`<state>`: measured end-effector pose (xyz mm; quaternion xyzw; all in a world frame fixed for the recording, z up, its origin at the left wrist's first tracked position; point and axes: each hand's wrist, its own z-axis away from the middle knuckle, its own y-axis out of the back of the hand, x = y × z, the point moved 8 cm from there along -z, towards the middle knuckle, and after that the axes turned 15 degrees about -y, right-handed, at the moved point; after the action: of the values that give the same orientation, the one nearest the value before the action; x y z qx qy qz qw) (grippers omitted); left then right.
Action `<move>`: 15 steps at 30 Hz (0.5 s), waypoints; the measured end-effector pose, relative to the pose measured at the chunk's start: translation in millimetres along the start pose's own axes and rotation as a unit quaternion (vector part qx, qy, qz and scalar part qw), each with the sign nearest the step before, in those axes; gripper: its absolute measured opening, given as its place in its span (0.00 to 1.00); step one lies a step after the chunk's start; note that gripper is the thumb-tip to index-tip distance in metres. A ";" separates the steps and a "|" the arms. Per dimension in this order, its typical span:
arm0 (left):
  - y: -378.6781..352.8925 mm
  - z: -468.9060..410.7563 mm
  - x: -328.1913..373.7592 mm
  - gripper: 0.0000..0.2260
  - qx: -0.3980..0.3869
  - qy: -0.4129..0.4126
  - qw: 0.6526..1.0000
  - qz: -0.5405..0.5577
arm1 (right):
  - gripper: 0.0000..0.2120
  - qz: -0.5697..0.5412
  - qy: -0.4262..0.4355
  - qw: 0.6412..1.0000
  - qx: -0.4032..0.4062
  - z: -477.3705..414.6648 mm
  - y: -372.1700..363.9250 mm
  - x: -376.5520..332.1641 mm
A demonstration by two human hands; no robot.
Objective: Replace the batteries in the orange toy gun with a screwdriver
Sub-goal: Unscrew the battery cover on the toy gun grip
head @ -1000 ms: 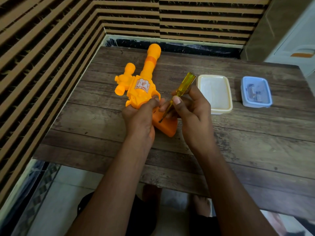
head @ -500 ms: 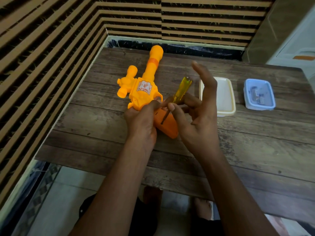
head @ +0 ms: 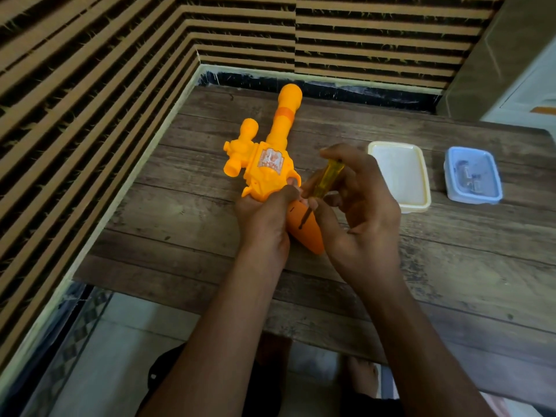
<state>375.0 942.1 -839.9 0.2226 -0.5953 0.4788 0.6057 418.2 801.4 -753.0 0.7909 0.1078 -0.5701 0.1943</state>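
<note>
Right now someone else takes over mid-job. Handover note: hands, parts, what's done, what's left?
Left hand grips the orange toy gun where body meets grip; the gun lies on the table.
Right hand holds the yellow screwdriver, tip set on the darker orange grip.
Cream tub and blue tub sit to the right; the blue one holds small items, too blurred to name.
Done: tool placed on the grip. No screw or cover seen off.
Left: undo screw, open cover, swap batteries, close up.

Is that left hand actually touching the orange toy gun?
Touching. The head view shows the left hand gripping the orange toy gun just above its handle.
</note>
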 end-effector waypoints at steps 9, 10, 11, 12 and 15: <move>0.4 -5.5 -9.1 0.18 0.008 0.011 1.000 0.000 | 0.09 0.000 0.003 0.998 0.059 1.8 15.2 -4.9; 0.7 -6.6 -10.3 0.17 0.006 0.009 1.000 -0.001 | 0.08 -0.007 0.004 0.999 0.046 2.2 14.1 -6.6; 1.5 -7.4 -11.0 0.17 0.008 0.005 1.000 0.000 | 0.07 -0.013 0.007 0.999 0.032 2.3 12.6 -8.7; 2.1 -7.7 -10.8 0.16 0.012 0.002 1.000 0.005 | 0.07 -0.016 0.009 1.000 0.016 1.6 10.8 -10.6; 2.1 -6.8 -10.2 0.16 0.019 -0.003 1.000 0.008 | 0.08 -0.027 0.002 0.999 -0.030 -0.7 5.5 -10.6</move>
<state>378.4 945.5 -851.4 0.2308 -0.5900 0.4941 0.5954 417.4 797.3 -741.8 0.7827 0.1466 -0.5701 0.2023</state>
